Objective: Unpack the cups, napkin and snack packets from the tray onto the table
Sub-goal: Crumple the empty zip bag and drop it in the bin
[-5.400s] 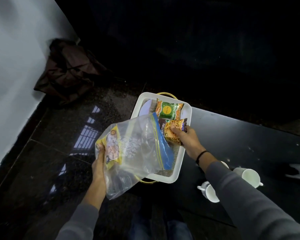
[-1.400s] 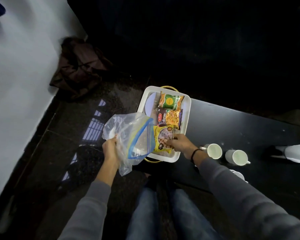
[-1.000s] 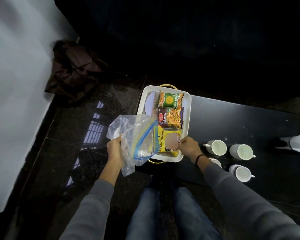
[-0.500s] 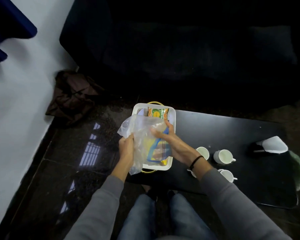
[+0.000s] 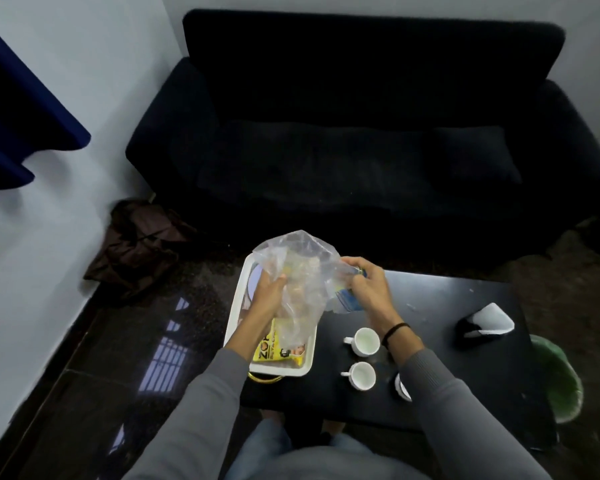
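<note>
Dark sofa [image 5: 354, 133] filling the far side of the view. Below it, low black table [image 5: 440, 306], with white tray [image 5: 234, 317] at its left end, near corner just over the edge. On the bare tabletop right of the tray: two white cups [image 5: 364, 341] upright, one behind the other, a third [image 5: 403, 388] mostly hidden behind the right sleeve; further right and well apart, a white folded napkin [image 5: 489, 318] standing against something dark. Above the tray, clear zip bag [image 5: 302, 271], crumpled, held between both hands. Left hand [image 5: 269, 299] closed on the bag's left side, fingers bunched into the plastic; right hand [image 5: 369, 289] pinching the right side by the blue zip strip. Cannot tell through the plastic whether anything remains inside. Smallest in view: yellow snack packet [image 5: 281, 351] lying flat at the near end of the tray, partly under the hanging bag; other contents of the tray hidden behind bag and wrist. Step in hand, by judgement: dealing with the bag, cups and napkin already out, packets not yet on the table. Next move likely calls for freeing one hand, setting the bag aside clear of the cups, then lifting the yellow packet by an edge and placing it on open tabletop; light, crinkly, easy to slide.
</note>
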`<state>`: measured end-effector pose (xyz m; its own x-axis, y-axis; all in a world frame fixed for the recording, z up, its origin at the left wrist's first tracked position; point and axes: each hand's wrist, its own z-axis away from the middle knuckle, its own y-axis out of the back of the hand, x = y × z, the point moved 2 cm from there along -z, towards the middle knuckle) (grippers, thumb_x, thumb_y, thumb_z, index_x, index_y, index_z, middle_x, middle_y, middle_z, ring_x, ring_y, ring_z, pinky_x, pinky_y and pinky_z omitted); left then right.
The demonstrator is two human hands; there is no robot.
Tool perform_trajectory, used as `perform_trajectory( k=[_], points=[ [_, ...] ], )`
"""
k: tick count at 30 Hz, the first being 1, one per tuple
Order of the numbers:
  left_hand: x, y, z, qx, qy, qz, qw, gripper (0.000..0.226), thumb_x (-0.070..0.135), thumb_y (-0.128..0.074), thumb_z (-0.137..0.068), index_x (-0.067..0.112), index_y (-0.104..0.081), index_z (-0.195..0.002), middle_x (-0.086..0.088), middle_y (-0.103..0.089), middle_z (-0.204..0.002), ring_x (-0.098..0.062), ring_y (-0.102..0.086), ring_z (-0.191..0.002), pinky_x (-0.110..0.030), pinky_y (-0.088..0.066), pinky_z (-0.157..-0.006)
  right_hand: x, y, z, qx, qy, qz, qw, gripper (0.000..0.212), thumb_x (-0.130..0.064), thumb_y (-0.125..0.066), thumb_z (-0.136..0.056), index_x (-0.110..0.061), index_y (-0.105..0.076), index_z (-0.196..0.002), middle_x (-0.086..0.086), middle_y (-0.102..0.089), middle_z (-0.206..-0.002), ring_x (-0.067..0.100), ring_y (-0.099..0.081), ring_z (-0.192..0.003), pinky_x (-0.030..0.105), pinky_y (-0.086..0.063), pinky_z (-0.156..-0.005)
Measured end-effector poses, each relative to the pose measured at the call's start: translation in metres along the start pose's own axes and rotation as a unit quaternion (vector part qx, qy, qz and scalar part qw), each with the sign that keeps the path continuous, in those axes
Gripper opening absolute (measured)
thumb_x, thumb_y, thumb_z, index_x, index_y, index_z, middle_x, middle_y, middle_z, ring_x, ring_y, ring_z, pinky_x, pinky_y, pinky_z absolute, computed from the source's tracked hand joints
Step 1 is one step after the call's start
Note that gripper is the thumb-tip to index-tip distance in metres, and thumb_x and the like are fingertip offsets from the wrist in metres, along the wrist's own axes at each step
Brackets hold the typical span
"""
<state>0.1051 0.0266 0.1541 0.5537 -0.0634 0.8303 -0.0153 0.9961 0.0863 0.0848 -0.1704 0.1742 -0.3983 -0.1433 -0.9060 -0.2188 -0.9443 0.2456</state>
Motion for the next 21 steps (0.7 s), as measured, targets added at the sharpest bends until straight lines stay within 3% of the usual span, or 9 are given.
perform_trajectory(
  k=[3,5,7,9,11,13,16,18,21],
  points=[
    [0.019,-0.025,0.011,-0.013,-0.019,0.026,0.999,0.025,0.019,-0.049,-0.102,0.02,-0.062,-0.124,-0.02,-0.067,-0.125,-0.04,-0.066,-0.113,-0.058,-0.056,-0.093,-0.01,0.004,0.009,-0.112,0.004,-0.047,0.993,0.038,-0.035,-0.069,-0.094,-0.016,-0.064,-0.127,-0.001,-0.068,-0.126,0.013,-0.066,-0.111,0.029,-0.053,-0.091],
    [0.031,-0.038,0.018,0.004,-0.013,0.05,0.999,0.023,0.03,-0.05,-0.102,0.02,-0.07,-0.097,-0.02,-0.074,-0.108,-0.039,-0.072,-0.1,-0.055,-0.058,-0.088,-0.016,0.006,0.016,-0.167,-0.02,-0.042,0.985,0.063,-0.051,-0.077,-0.083,-0.028,-0.052,-0.136,-0.019,-0.06,-0.124,0.003,-0.063,-0.107,0.023,-0.058,-0.077],
    [0.039,-0.047,0.023,0.006,-0.008,0.04,0.999,0.023,0.033,-0.055,-0.1,0.023,-0.068,-0.084,-0.019,-0.075,-0.097,-0.038,-0.073,-0.095,-0.05,-0.059,-0.085,-0.019,0.008,0.019,-0.194,-0.014,-0.028,0.981,0.075,-0.048,-0.085,-0.074,-0.036,-0.045,-0.137,-0.028,-0.053,-0.115,-0.004,-0.06,-0.099,0.013,-0.054,-0.065],
    [0.041,-0.053,0.026,-0.015,-0.007,0.026,1.0,0.014,0.025,-0.059,-0.096,0.024,-0.068,-0.086,-0.013,-0.075,-0.086,-0.036,-0.075,-0.088,-0.042,-0.06,-0.075,-0.02,0.01,0.018,-0.208,0.009,0.025,0.978,0.078,-0.035,-0.089,-0.071,-0.034,-0.046,-0.136,-0.023,-0.055,-0.116,-0.004,-0.059,-0.101,0.015,-0.052,-0.074],
    [0.04,-0.056,0.028,-0.022,0.009,0.043,0.999,0.015,0.012,-0.056,-0.095,0.018,-0.069,-0.098,-0.008,-0.075,-0.082,-0.027,-0.073,-0.078,-0.034,-0.057,-0.065,-0.019,0.012,0.017,-0.197,0.022,0.053,0.979,0.072,-0.019,-0.087,-0.071,-0.028,-0.051,-0.132,-0.007,-0.061,-0.124,0.01,-0.064,-0.106,0.028,-0.056,-0.088],
    [0.038,-0.055,0.028,-0.012,0.012,0.051,0.999,0.014,0.007,-0.058,-0.088,0.011,-0.068,-0.097,-0.009,-0.071,-0.082,-0.025,-0.066,-0.076,-0.032,-0.054,-0.064,-0.017,0.014,0.016,-0.163,0.039,0.071,0.983,0.059,-0.011,-0.079,-0.075,-0.023,-0.057,-0.128,0.004,-0.061,-0.128,0.02,-0.066,-0.107,0.032,-0.059,-0.086],
    [0.041,-0.056,0.03,-0.014,0.005,0.104,0.994,0.022,0.025,-0.064,-0.087,0.013,-0.065,-0.105,-0.011,-0.07,-0.091,-0.025,-0.066,-0.082,-0.034,-0.057,-0.066,-0.02,0.017,0.02,-0.128,0.069,0.112,0.983,0.038,-0.012,-0.067,-0.082,-0.022,-0.064,-0.119,0.002,-0.064,-0.121,0.019,-0.065,-0.1,0.022,-0.055,-0.071],
    [0.043,-0.059,0.031,-0.026,0.022,0.17,0.985,0.044,0.035,-0.068,-0.089,0.015,-0.058,-0.127,-0.019,-0.067,-0.11,-0.034,-0.065,-0.097,-0.051,-0.057,-0.086,-0.026,0.015,0.023,-0.152,0.106,0.139,0.973,0.025,-0.017,-0.062,-0.086,-0.023,-0.068,-0.109,0.001,-0.068,-0.109,0.019,-0.068,-0.092,0.022,-0.054,-0.07],
    [0.041,-0.058,0.03,-0.067,0.083,0.162,0.981,0.045,0.055,-0.072,-0.082,0.015,-0.075,-0.103,-0.015,-0.074,-0.096,-0.03,-0.069,-0.087,-0.048,-0.056,-0.086,-0.038,0.006,0.031,-0.195,0.168,0.204,0.945,0.025,-0.022,-0.056,-0.082,-0.022,-0.069,-0.103,-0.001,-0.066,-0.101,0.01,-0.062,-0.082,0.02,-0.05,-0.067]
  ],
)
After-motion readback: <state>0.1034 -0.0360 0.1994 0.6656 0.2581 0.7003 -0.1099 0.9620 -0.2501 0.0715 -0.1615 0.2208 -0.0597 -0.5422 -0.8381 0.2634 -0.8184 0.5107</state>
